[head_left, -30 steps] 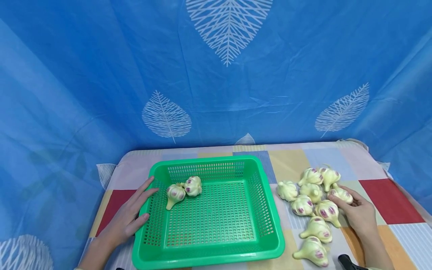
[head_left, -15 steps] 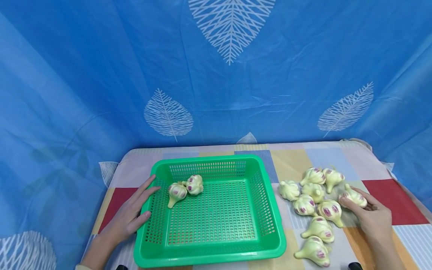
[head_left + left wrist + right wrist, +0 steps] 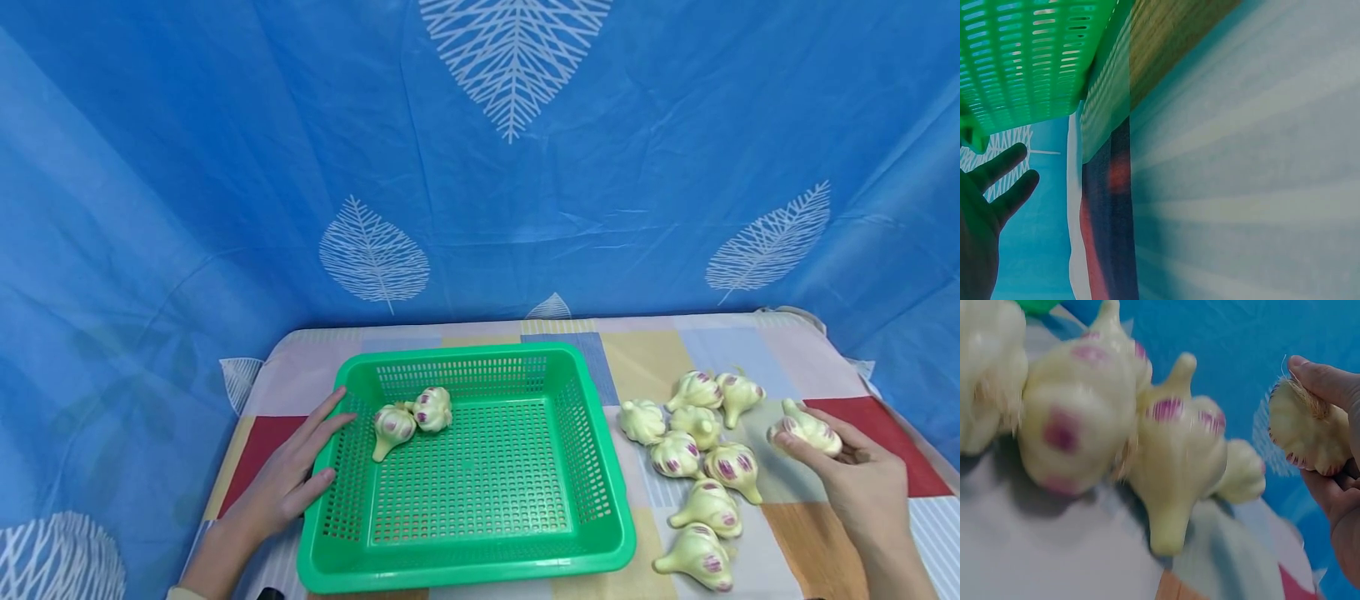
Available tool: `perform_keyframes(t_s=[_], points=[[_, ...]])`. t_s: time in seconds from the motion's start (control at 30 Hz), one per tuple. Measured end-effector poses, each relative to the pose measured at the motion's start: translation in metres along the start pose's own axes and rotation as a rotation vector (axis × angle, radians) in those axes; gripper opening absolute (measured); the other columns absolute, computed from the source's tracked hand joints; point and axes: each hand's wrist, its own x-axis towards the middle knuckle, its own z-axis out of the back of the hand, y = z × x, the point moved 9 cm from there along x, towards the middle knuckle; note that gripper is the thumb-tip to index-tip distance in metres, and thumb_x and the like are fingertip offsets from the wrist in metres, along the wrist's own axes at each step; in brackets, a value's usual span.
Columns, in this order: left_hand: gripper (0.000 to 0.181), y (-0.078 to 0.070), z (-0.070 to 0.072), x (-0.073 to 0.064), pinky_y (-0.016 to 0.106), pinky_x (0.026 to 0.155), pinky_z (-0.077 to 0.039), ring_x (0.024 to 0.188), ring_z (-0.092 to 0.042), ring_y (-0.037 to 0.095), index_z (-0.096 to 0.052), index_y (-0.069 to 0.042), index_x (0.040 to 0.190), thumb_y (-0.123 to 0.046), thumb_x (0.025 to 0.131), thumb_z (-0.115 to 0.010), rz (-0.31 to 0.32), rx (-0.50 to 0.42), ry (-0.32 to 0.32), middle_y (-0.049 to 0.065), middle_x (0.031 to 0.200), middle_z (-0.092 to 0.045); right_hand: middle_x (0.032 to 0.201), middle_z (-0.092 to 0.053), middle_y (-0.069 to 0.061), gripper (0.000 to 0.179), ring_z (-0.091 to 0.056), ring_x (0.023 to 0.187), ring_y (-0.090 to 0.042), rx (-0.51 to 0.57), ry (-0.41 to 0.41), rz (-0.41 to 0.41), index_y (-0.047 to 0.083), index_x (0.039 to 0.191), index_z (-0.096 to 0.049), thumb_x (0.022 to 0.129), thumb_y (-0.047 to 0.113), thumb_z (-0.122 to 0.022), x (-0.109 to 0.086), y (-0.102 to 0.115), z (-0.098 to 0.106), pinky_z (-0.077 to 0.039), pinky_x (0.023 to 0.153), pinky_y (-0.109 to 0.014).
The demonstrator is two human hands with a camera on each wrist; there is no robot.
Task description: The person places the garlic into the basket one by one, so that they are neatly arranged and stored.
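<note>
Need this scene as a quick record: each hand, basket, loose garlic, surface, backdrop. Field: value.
left_hand: left hand at the basket's left rim, fingers extended; exact contact unclear
right_hand: right hand pinches one bulb, apart from the loose garlic
basket: green mesh basket, two bulbs inside, toward its back left
loose_garlic: eight bulbs grouped right of the basket
garlic_look: pale with purple patches
surface: patchwork cloth
backdrop: blue curtain, white leaf prints

Left hand (image 3: 288, 481) loosely spread, right hand (image 3: 864, 477) in a pinch.
</note>
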Motion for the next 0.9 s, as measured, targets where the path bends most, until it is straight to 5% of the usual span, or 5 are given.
perform_keyframes(t_s=[0.6,0.9], points=[[0.068,0.001,0.0,0.0,0.054,0.092,-0.052,0.148,-0.028,0.021,-0.045,-0.009,0.15,-0.02,0.086,-0.064,0.005,-0.003,0.0,0.009,0.166,-0.022,0.102,-0.068,0.027,0.051,-0.066,0.082,0.007,-0.019,0.114,0.223,0.015,0.135,-0.067,0.086,0.006,-0.08,-0.014,0.074,-0.024,-0.051,0.064,-0.012],[0.065,0.0,0.0,0.0,0.054,0.091,-0.052,0.148,-0.028,0.02,-0.046,-0.007,0.149,-0.023,0.088,-0.062,-0.005,-0.009,-0.007,0.01,0.166,-0.022,0.106,-0.072,0.015,0.052,-0.067,0.084,0.001,0.014,0.234,0.324,0.005,0.135,-0.065,0.085,0.0,-0.079,-0.027,0.106,-0.057,-0.053,0.064,-0.016]])
